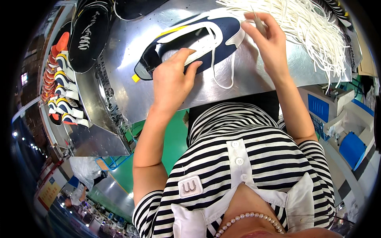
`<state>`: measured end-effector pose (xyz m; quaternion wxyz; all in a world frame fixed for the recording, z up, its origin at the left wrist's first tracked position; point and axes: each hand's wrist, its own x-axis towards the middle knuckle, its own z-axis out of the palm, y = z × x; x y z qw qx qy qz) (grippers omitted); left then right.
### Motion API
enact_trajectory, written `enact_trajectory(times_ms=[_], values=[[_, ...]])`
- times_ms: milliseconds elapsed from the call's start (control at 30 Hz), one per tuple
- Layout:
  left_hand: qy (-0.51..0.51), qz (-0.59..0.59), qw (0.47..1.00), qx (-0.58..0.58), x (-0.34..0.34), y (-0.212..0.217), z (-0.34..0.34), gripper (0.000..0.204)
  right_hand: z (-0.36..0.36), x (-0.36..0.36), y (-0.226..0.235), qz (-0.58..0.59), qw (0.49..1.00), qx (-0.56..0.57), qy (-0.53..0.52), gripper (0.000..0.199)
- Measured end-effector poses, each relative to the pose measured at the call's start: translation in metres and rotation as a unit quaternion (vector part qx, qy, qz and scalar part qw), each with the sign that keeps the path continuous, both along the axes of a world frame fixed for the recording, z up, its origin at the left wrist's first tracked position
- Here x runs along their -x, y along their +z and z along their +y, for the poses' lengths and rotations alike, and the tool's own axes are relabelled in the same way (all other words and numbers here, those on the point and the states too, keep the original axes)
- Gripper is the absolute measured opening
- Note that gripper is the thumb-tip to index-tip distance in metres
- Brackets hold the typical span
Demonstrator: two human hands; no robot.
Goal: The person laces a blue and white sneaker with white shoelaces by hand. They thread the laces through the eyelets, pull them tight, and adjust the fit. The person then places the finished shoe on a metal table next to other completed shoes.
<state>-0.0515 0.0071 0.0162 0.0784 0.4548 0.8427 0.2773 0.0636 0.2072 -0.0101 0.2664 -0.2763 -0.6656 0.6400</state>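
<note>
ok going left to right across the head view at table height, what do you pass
row of shoes → black shoe upper → left hand on the navy and white shoe → right hand → pile of white laces
</note>
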Motion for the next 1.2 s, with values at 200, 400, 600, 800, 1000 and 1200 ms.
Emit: enact_trajectory(times_ms=[200, 400, 600, 800, 1000, 1200], values=[[-0.016, 0.095, 0.988, -0.123, -0.018, 0.005, 0.012, 0.019, -0.037, -0.003, 0.000, -0.047, 0.981, 0.123, 0.141, 0.017], [0.000, 0.131, 0.975, -0.182, -0.018, 0.022, 0.008, 0.021, -0.045, 0.006, 0.008, 0.039, 0.983, 0.059, 0.171, 0.020], [0.153, 0.082, 0.954, -0.245, 0.003, 0.066, -0.013, 0.021, -0.037, -0.071, 0.017, -0.056, 0.931, -0.276, 0.234, 0.013], [0.174, -0.011, 0.912, -0.372, -0.001, 0.095, -0.013, 0.020, -0.030, -0.165, 0.024, -0.280, 0.888, -0.175, 0.318, 0.013], [-0.031, -0.023, 0.999, 0.006, -0.006, 0.009, -0.005, 0.023, -0.028, -0.126, 0.033, -0.102, 0.973, 0.026, 0.203, 0.011], [-0.088, -0.005, 0.992, 0.085, -0.008, 0.019, -0.004, 0.029, -0.025, -0.030, 0.018, -0.034, 0.985, -0.009, 0.168, 0.017]])
